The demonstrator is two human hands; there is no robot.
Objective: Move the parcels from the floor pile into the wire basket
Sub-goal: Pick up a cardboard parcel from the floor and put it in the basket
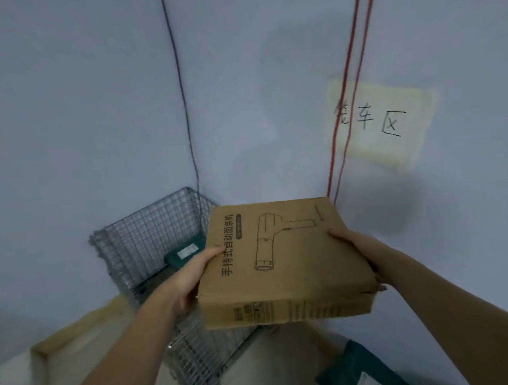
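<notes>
Step in hand: transfer of 1 parcel. The cardboard box [281,260] sits at frame centre, held level in the air between both hands. The left hand [189,277] grips its left edge; the right hand [359,251] grips its right edge. The wire basket [143,236] stands left of centre, partly behind the box, with 1 green parcel [185,252] inside. Another green parcel [360,376] lies at lower right. Next move, as judged: shift the box left over the basket opening, lower it, then release.

Brown cardboard box [282,262] showing black line drawing & black lettering. Wire basket [156,235] looking grey, grid pattern. Dark green parcel [186,252] w/ white label sitting inside. Wall [62,103] appearing pale blue-grey; red cord [357,79] hanging; cream sign [387,123], black handwriting.
</notes>
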